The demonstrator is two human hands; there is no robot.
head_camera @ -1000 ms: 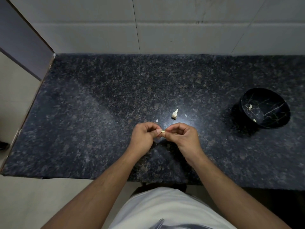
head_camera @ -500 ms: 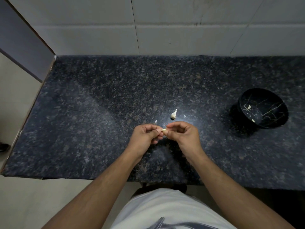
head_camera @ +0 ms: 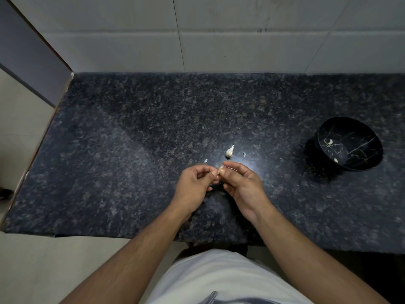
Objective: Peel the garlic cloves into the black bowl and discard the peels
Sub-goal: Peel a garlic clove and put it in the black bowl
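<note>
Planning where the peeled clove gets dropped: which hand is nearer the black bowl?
Right. The right hand lies left of and nearer the camera than the black bowl; the left hand sits farther left, beyond it.

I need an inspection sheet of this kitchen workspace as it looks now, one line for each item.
Surface: dark speckled counter, dim light with a bright patch near the hands.
Job's things: one clove pinched between both hands; garlic piece lying on the counter behind them; bowl at right, apart from the hands, with two pale cloves inside.
Clutter: small peel bits on the counter near the garlic piece.
Hands: left hand and right hand both hold the clove above the counter.
Cables: nothing seen.
Surroundings: pale tiled wall behind; light floor at left; the person's white shirt at the bottom edge.
</note>
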